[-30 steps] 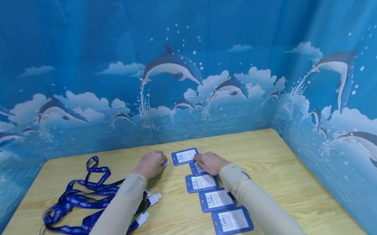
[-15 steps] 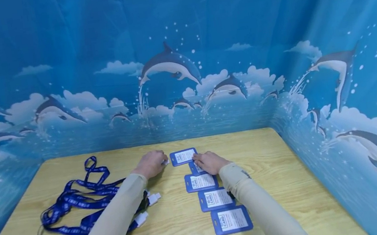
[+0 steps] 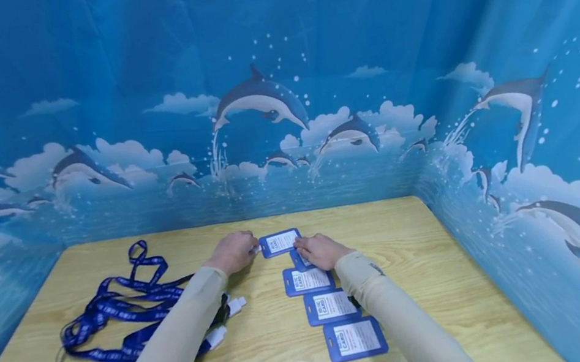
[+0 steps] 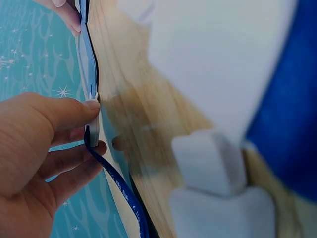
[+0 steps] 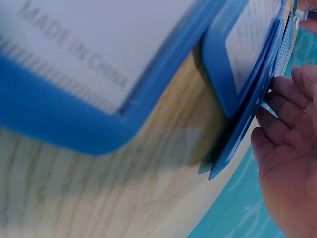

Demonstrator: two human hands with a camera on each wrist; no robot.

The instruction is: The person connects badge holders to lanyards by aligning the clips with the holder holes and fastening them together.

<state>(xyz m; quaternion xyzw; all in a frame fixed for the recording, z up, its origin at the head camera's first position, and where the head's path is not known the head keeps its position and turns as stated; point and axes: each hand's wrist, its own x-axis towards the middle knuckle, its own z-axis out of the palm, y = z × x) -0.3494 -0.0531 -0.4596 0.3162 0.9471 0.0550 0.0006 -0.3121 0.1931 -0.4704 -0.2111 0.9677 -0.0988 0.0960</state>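
In the head view my left hand (image 3: 233,252) is at the back of the table, left of the farthest blue badge holder (image 3: 280,243). Thumb and fingers pinch the white clip (image 4: 93,121) of a blue lanyard (image 4: 116,176), whose strap trails down in the left wrist view. The clip's tip meets the holder's slotted end; whether it passes through the slot I cannot tell. My right hand (image 3: 322,251) holds the same holder at its right end, and partly covers a second badge holder (image 3: 299,260) below it.
Three more badge holders (image 3: 308,280) lie in a column toward the front, near the right forearm. A heap of blue lanyards (image 3: 113,311) spreads over the table's left side, with white clips (image 3: 237,305) beside the left sleeve. A dolphin-print curtain (image 3: 263,147) borders the table.
The farthest badge holder has shifted slightly left, closing the small gap to the white clip. The left hand stays almost still; the right hand has moved a little left with the holder.
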